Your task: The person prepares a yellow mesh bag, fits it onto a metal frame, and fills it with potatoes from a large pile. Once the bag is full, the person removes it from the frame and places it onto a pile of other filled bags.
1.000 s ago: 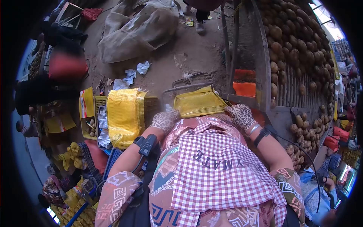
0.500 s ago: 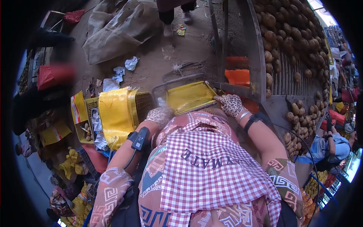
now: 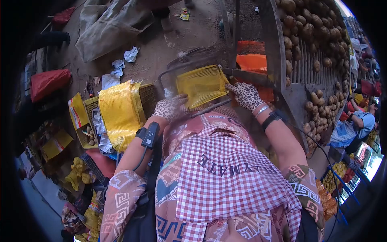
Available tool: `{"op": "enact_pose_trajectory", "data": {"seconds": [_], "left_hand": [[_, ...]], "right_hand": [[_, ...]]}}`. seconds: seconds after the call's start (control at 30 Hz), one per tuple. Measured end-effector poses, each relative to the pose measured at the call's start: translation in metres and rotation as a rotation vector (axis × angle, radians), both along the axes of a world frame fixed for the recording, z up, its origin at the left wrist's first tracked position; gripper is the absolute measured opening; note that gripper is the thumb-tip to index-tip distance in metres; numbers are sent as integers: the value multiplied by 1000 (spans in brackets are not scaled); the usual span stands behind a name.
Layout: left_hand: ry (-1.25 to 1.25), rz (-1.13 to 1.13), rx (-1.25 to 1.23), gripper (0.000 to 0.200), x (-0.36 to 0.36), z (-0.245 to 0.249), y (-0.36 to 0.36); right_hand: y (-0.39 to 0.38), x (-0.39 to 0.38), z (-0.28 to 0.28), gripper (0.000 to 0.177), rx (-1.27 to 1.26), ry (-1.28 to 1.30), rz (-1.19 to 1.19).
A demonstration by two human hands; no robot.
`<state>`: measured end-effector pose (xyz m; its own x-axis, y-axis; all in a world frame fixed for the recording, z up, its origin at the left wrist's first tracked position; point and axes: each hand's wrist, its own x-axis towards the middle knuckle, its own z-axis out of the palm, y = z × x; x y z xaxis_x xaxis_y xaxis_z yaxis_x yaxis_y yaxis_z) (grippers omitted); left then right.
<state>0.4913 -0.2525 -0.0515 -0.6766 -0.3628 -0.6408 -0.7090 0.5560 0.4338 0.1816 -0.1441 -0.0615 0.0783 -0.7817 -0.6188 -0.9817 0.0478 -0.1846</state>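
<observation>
A yellow mesh bag (image 3: 200, 85) is spread across a dark metal frame (image 3: 163, 76) in front of my body. My left hand (image 3: 170, 109), in a leopard-print glove, has its fingers closed at the bag's lower left edge. On the opposite side, my right hand (image 3: 246, 97), gloved alike, pinches the bag's right edge near the top of the frame. The bag looks flat, and its lower part is hidden beneath a dark bar near my apron.
Stacked yellow mesh bags (image 3: 119, 115) drape over a crate (image 3: 148, 99) to the left. At right, potatoes (image 3: 318, 113) lie on a slatted metal sorting table (image 3: 298, 97). Orange material (image 3: 252, 62) sits beside its leg. Another person (image 3: 363, 119) works far right.
My left hand, blurred before, now rests at the bag's left edge. The bag appears higher and more spread in view. My right hand has stayed on its right edge.
</observation>
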Motion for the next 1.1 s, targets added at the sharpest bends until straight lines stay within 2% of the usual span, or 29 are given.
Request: {"op": "enact_pose_trajectory", "data": {"seconds": [0.1,0.23,0.27,0.33,0.37,0.43,0.5,0.6,0.63,0.67,0.7,0.73,0.8,0.9,0.93,1.0,1.03,1.1], "left_hand": [[33,-22,-39,43,-2,-1,15],[29,103,-19,42,-14,16,33],[12,91,-32,44,-12,0,38],[36,134,-112,41,-15,-2,49],[13,131,-134,40,-18,0,54],[-66,111,-166,41,-23,0,61],[-216,65,-238,42,-36,10,66],[-367,88,-380,49,-81,31,79],[-344,58,-396,49,-93,33,86],[-149,40,-450,51,-105,33,92],[51,21,-495,54,-123,37,97],[78,-11,-506,54,-146,39,103],[426,-68,-536,60,-210,40,121],[535,-182,-654,62,-294,49,120],[540,-192,-660,62,-322,58,118],[389,-118,-598,64,-364,71,113],[389,-126,-604,64,-376,72,113],[148,-158,-679,64,-400,74,120]], "right_hand": [[12,5,0,51,3,-40,-22],[28,9,11,48,-84,-142,-90],[34,13,19,45,-109,-151,-94],[50,14,27,48,-173,-313,-202],[61,16,32,47,-170,-400,-288],[99,15,21,43,-320,-482,-376],[135,-4,47,39,-250,-520,-379],[204,-28,48,38,-171,-467,-472],[240,-30,32,36,-349,-418,-523],[268,-38,35,36,-372,-399,-553],[292,-46,41,36,-276,-387,-682],[315,-53,47,36,-179,-379,-810],[357,-69,47,35,-195,-328,-953],[419,-64,35,31,-418,-179,-1167],[430,-66,37,31,-428,-179,-1175],[441,-64,33,28,-675,-170,-1309],[442,-68,34,25,-729,-153,-1347],[436,-81,37,23,-821,-97,-1358]]}}
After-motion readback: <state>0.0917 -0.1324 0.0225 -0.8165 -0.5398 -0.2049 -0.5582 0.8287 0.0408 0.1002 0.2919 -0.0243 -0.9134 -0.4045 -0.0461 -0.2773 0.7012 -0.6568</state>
